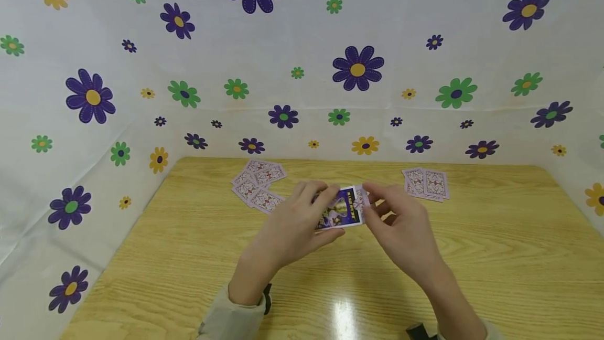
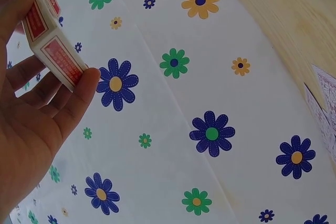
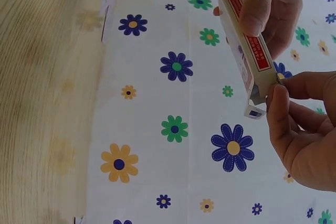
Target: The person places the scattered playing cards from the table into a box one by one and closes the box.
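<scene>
Just below the centre of the head view, I can see a card box (image 1: 348, 209) held up over the wooden table (image 1: 189, 256). The left hand (image 1: 294, 219) grips it across its narrow edges, thumb on the near side and fingers on the far one, while the right hand (image 1: 401, 224) pinches its right end between thumb and fingers. In the right-wrist view a small flap (image 3: 255, 112) stands out at that end. It looks like thin printed cardboard to me: light, a bit slick on its faces, stiff along the edges, yet quick to dent or tear. I'd hold it by those narrow sides without squeezing. Patterned cards (image 1: 257, 182) lie left of centre, and more cards (image 1: 434, 184) toward the right.
</scene>
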Demonstrator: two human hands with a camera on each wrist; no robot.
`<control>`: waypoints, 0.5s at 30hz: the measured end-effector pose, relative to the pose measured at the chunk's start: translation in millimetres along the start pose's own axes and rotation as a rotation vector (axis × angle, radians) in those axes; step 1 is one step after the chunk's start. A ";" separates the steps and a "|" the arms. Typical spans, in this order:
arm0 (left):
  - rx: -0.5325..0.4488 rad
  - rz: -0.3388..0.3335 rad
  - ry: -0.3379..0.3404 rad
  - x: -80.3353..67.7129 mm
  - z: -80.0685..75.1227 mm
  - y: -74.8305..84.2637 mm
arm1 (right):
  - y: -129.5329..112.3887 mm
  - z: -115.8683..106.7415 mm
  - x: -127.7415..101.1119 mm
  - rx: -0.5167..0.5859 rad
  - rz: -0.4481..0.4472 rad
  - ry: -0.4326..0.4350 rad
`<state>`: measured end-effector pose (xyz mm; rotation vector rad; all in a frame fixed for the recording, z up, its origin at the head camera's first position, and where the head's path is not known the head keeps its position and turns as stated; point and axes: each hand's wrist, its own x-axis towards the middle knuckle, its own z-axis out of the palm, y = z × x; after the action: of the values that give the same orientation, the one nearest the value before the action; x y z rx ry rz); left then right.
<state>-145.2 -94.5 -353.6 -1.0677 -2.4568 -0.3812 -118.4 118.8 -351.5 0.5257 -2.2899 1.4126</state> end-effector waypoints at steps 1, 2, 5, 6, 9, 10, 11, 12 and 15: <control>-0.003 0.001 -0.003 0.2 0.3 0.2 | 0.2 0.2 -0.2 -0.020 -0.005 -0.006; -0.004 0.001 -0.004 0.5 0.1 0.6 | 0.3 0.4 -0.5 -0.037 -0.007 -0.015; -0.007 0.005 -0.013 0.8 0.6 1.4 | 0.3 0.8 -1.4 -0.075 -0.011 -0.043; -0.008 0.007 -0.013 1.0 0.9 1.6 | 0.4 0.9 -1.5 -0.082 -0.008 -0.051; -0.005 0.011 -0.010 1.4 2.2 2.1 | 0.7 1.1 -1.3 -0.096 -0.012 -0.057; -0.006 0.011 -0.007 1.5 2.6 2.2 | 0.6 1.1 -1.2 -0.098 -0.011 -0.055; -0.006 0.011 -0.006 1.6 2.9 2.4 | 0.4 1.1 -1.1 -0.102 -0.010 -0.053; -0.005 0.012 -0.005 1.7 3.3 2.5 | 0.0 1.2 -1.0 -0.107 -0.013 -0.049; -0.004 0.015 -0.005 2.0 3.9 2.5 | -2.3 1.9 -1.0 -0.135 -0.033 -0.037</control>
<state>-145.7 -90.0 -355.8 -1.0897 -2.4515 -0.3800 -116.6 116.2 -351.1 0.5495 -2.3745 1.2320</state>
